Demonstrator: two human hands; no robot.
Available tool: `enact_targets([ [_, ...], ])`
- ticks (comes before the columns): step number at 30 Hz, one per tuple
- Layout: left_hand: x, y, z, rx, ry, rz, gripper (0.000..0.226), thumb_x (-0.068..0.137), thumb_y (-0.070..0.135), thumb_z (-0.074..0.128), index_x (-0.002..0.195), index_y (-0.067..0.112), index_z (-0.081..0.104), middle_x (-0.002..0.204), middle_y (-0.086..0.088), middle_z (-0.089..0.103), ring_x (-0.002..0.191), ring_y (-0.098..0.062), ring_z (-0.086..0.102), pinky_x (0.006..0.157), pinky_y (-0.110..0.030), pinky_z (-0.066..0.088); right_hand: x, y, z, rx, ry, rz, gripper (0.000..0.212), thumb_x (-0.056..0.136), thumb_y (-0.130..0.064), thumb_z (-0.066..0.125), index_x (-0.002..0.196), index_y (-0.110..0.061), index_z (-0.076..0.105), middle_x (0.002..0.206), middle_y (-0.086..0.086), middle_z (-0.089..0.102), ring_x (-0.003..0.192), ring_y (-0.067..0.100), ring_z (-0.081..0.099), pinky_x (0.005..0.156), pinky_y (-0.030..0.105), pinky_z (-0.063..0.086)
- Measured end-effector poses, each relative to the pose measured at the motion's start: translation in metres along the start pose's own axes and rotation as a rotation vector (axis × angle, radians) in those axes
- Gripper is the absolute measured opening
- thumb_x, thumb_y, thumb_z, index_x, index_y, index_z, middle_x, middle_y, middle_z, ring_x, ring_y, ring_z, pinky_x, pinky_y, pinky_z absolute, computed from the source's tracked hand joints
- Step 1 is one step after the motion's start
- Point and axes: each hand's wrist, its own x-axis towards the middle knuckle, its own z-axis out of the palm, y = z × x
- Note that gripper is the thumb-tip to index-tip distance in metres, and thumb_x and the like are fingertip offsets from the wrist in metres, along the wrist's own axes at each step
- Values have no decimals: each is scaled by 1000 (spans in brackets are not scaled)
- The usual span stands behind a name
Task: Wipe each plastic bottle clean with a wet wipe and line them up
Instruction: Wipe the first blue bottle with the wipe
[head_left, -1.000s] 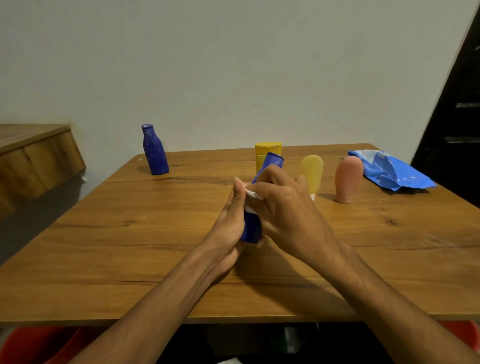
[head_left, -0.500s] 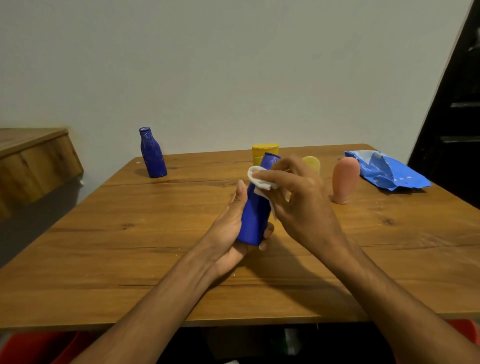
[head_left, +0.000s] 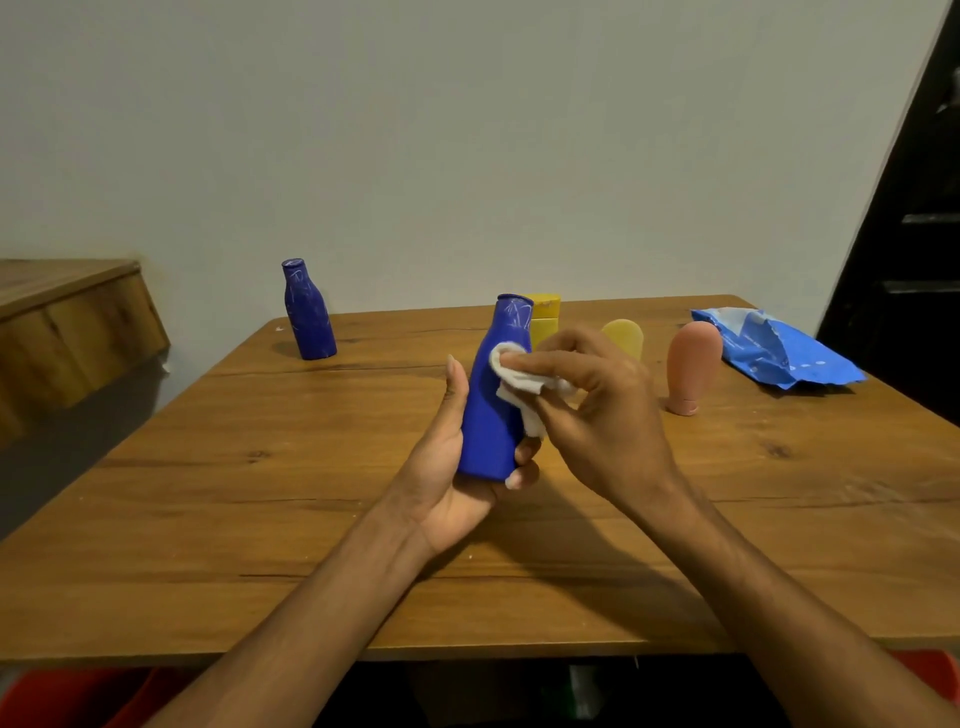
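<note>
One yellow bottle (head_left: 546, 323) stands half hidden behind the held blue bottle (head_left: 491, 421).

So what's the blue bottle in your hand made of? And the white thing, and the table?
The blue bottle looks like matte plastic: smooth, with little shine. The white wipe seems soft cloth or paper; it bunches into folds in the right hand. The table looks like wood, or wood-look laminate: grain lines and knots show.
</note>
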Motion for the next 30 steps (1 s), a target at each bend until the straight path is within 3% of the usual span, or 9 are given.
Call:
enact_targets([
  [2,0,0,1,-10,14,17,61,89,65,41,111,15,69,89,-10,63,65,-16,54,49,-26,46,0,-1,0,20,-36,1,25,81,-15,71,106,-11,71,97,-2,59,90,7,57,70,9,47],
  [6,0,0,2,-20,1,34,61,91,65,39,111,15,68,89,-9,61,64,-16,54,49,-25,46,2,-1,1,55,87,27,24,82,-12,70,106,-12,70,97,0,61,90,8,58,70,11,48],
  [11,0,1,1,-31,-3,43,62,90,65,39,115,15,66,90,-10,63,64,-16,55,48,-25,47,1,0,0,79,-56,3,25,81,-15,70,106,-14,71,97,-3,59,92,5,57,70,10,48],
  [15,-1,0,2,-22,-14,28,61,90,64,40,111,14,66,89,-9,61,62,-16,55,48,-25,47,3,3,2,73,112,10,25,83,-15,70,107,-12,70,99,2,63,91,10,59,70,14,50],
  [20,-2,2,1,-24,-26,26,60,90,64,40,113,13,63,89,-9,59,61,-15,55,47,-25,47,3,5,2,115,58,-8,25,83,-15,69,108,-11,70,100,2,63,94,9,58,71,12,48],
  [25,-1,1,-3,-42,-93,-42,67,90,65,44,130,12,52,96,-9,55,62,-16,54,49,-25,48,10,8,-2,177,206,47,25,87,-12,65,111,-16,68,100,4,64,94,8,58,70,12,46],
  [30,-2,2,-2,3,-104,-50,66,86,64,47,124,12,57,97,-9,56,61,-16,52,48,-26,47,9,8,-5,162,189,-45,28,87,-6,65,112,-18,65,101,7,61,95,11,58,70,14,47],
])
